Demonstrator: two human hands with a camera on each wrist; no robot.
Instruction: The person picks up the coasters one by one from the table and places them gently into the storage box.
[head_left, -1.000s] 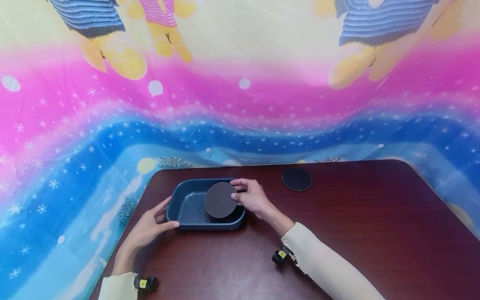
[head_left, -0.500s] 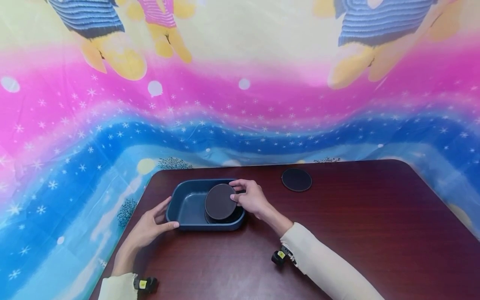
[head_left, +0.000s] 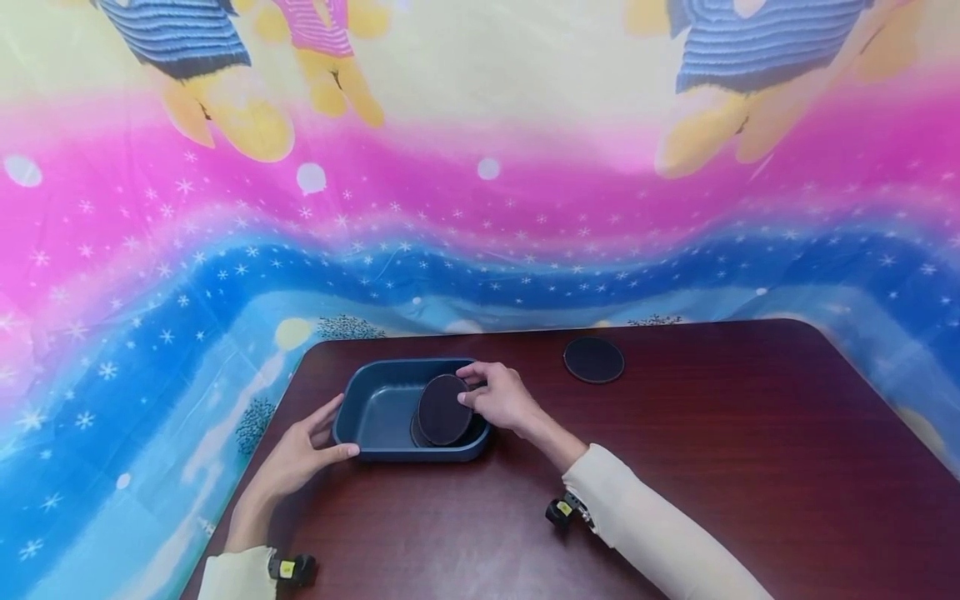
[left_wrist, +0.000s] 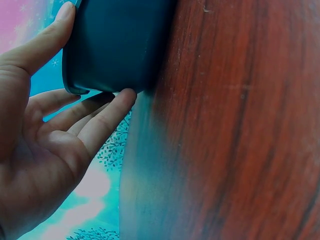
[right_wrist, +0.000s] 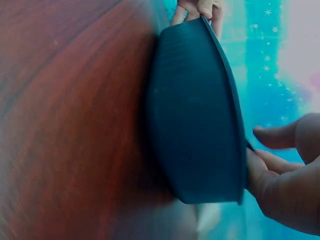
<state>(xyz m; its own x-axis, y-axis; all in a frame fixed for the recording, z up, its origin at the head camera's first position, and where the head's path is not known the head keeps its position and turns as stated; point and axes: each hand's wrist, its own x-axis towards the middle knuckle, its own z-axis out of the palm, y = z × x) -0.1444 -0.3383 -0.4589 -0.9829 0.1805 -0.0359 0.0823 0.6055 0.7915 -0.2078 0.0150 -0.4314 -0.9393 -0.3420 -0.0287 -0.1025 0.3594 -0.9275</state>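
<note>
A dark blue rectangular dish (head_left: 382, 417) with rounded corners stands on the table. At its left end my left hand (head_left: 296, 454) holds it, thumb on the near rim and fingers against the end wall. My right hand (head_left: 502, 396) reaches over the right end, pinching a round dark coaster (head_left: 444, 410) by its edge. This coaster is tilted inside the dish and partly covers another coaster (head_left: 419, 432) lying on the dish's floor. From the right wrist view, the dish wall (right_wrist: 195, 115) hides most of the coaster in my right hand (right_wrist: 290, 185).
Another round black coaster (head_left: 594, 360) lies flat near the table's far edge, right of the dish. The reddish-brown table (head_left: 712, 433) reaches to a colourful printed cloth (head_left: 480, 225) hanging behind it.
The coaster in my right hand has come down slightly and turned steeper, its face now looking narrower and darker. My left hand and the dish stay in place.
</note>
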